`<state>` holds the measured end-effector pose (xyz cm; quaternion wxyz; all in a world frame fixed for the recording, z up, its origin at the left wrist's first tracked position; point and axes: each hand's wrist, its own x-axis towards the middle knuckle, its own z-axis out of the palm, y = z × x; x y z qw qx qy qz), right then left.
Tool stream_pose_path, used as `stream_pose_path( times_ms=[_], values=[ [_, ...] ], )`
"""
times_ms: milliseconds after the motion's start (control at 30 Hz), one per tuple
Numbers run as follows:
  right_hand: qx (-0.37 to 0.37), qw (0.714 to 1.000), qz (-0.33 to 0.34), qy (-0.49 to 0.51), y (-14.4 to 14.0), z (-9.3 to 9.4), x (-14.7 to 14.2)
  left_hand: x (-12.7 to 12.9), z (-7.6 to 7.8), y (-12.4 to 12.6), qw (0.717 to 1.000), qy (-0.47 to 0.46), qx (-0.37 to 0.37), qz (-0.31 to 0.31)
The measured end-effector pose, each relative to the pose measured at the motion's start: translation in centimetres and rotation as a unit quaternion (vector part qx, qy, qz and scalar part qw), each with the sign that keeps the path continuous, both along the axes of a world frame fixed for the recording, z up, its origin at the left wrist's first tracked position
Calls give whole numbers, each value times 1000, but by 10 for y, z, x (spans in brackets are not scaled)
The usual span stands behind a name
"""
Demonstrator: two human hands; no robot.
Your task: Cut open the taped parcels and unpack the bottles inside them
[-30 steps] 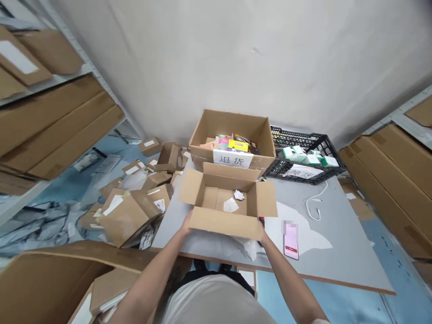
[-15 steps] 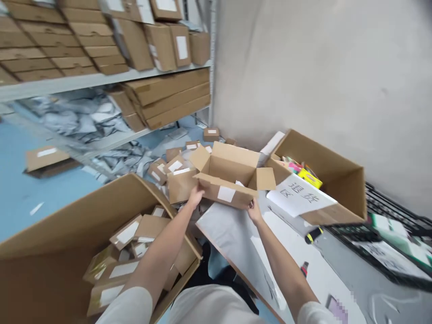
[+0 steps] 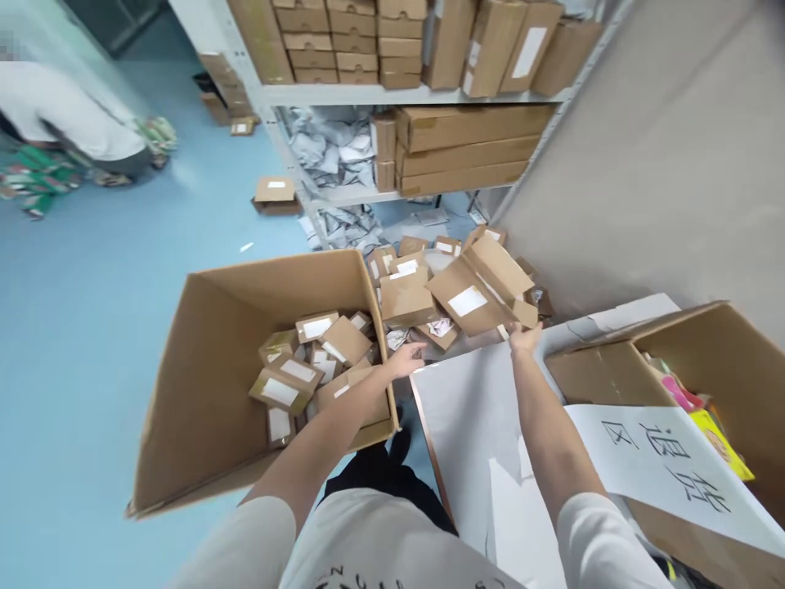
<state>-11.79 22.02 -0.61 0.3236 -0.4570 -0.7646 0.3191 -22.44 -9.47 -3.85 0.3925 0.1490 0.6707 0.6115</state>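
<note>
Several closed, labelled parcels (image 3: 298, 372) lie in the large carton (image 3: 175, 393) at centre left of the frame; none looks opened, so I judge that batch as left to be dealt with. At the upper left of the frame, a co-worker (image 3: 91, 123) in a white top is partly blurred, well apart from this work.

Just right of the large carton, near the middle of the frame, the left hand (image 3: 408, 360) is released: its fingers are loosely spread, with nothing in them, over the near corner of the tabletop (image 3: 469, 401). Above it in the frame, a heap of brown boxes (image 3: 406, 296) sits beyond the tabletop's edge; some look opened, which I read as work already done.

Right of centre, the open carton (image 3: 466, 298) is tilted over that heap, flaps spread and white label facing the camera. Whether it hangs or rests there cannot be told, and its inside is mostly hidden. The right hand (image 3: 526, 337) is at its lower right corner; I cannot tell whether that grip holds the carton or is just beside it. With the left hand apart from it, handling of this carton seems nearly finished.

At the lower right of the frame, the signed carton (image 3: 592, 372) holds colourful packs (image 3: 717, 446), apart from both hands.
</note>
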Motion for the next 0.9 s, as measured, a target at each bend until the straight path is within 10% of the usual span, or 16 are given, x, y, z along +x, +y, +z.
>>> stream_pose_path(
  times_ms=[133, 367, 567, 900],
  values=[
    [14, 998, -57, 23, -31, 1, -5, 17, -14, -91, 993, 18, -59, 98],
    [2, 959, 272, 80, -182, -2, -54, 11, -40, -204, 937, 14, -189, 293],
    [-66, 913, 399, 51, -282, -17, -95, -1, -49, -279, 895, 1, -240, 375],
    [-228, 898, 374, -42, -424, -70, -117, -35, -71, -422, 869, 5, -304, 389]
  ],
)
